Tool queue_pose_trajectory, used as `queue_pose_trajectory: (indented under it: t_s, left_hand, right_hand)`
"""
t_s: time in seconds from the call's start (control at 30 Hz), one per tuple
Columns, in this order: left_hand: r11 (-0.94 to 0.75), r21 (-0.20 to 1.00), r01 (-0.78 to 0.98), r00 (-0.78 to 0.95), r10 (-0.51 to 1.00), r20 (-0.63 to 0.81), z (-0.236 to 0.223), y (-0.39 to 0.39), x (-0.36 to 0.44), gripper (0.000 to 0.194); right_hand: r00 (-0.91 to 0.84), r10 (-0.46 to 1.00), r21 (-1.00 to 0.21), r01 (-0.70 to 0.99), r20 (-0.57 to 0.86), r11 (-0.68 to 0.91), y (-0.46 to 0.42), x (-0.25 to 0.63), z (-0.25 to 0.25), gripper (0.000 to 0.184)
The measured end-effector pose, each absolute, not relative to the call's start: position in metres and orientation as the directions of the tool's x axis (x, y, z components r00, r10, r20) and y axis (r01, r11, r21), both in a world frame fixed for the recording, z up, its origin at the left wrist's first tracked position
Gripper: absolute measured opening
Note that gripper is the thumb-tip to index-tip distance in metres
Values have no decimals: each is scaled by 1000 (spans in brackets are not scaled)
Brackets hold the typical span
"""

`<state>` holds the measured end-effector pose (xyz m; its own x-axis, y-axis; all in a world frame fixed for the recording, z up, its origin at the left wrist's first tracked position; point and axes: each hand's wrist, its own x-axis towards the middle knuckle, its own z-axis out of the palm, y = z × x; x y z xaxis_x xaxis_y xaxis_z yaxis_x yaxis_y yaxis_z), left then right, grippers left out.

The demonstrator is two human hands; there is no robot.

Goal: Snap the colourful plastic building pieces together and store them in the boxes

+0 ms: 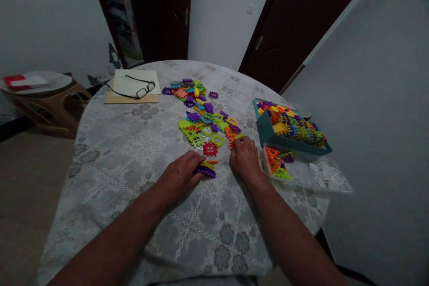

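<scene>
- The fingers (200, 159) of the left hand (181, 172) are closed around the edge of a small stack of pieces (208, 170), coloured orange, yellow and purple, just on the near side of the red square piece (210, 149).
- The right hand (246, 154) is to the right of the red square piece, its fingers bent and touching the pile's edge; whether they grip anything I cannot tell.
- An orange piece (230, 133) lies by those fingertips, right of and slightly beyond the red square piece.
- The pile of pieces (209, 107), in purple, lime green, orange, blue and yellow, spreads loosely beyond the red square piece.
- To its right, past the right hand, a clear plastic tub (301, 178) holds orange, green and purple pieces on one side and white pieces (328, 175) on the other.
- A teal box (266, 129) full of coloured pieces stands farther right and beyond it.
- Black-framed glasses (141, 93) rest on a pale sheet (120, 82) over a board (130, 98), far to its left.
- The desk (110, 156) beneath it wears a grey floral cloth.
- Well beyond its left side stands a stool (63, 111).
</scene>
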<state>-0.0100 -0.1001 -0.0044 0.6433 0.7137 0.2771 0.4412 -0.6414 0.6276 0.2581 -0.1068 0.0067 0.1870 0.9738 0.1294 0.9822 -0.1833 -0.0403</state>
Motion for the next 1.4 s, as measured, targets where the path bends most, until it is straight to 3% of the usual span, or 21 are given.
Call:
queue_pose_trajectory:
  t_s: [0.13, 0.27, 0.5, 0.7, 0.9, 1.13, 1.27, 1.4]
  left_hand:
    - [-641, 628, 440, 645, 713, 275, -4, -99, -9, 27]
    - [-609, 622, 493, 629, 743, 229, -11, -99, -9, 32]
    - [-627, 612, 483, 634, 732, 249, -10, -100, -8, 33]
    - [-646, 605, 465, 657, 710, 253, -5, -99, -8, 28]
    - [-672, 590, 447, 658, 694, 292, -14, -98, -9, 29]
    - [-666, 583, 465, 651, 704, 285, -19, -97, -10, 46]
    - [-654, 591, 471, 638, 716, 284, -20, -98, -10, 60]
    - [-646, 622, 442, 618, 722, 310, -19, -99, -10, 61]
  right_hand:
    - [150, 978, -44, 988, 142, -146, -119, 258, 11, 24]
    - [87, 987, -132, 989, 136, -69, -129, 263, 6, 21]
    - [191, 972, -392, 911, 135, -124, -122, 277, -1, 46]
    - [118, 976, -614, 789, 182, 19, -126, 272, 5, 18]
    - [-50, 964, -601, 773, 262, 203, -127, 261, 2, 13]
    - [-13, 938, -609, 758, 346, 235, -129, 261, -1, 21]
    - [-180, 895, -560, 726, 407, 400, -128, 237, 1, 18]
    - [-298, 848, -499, 704, 437, 505, -122, 222, -3, 23]
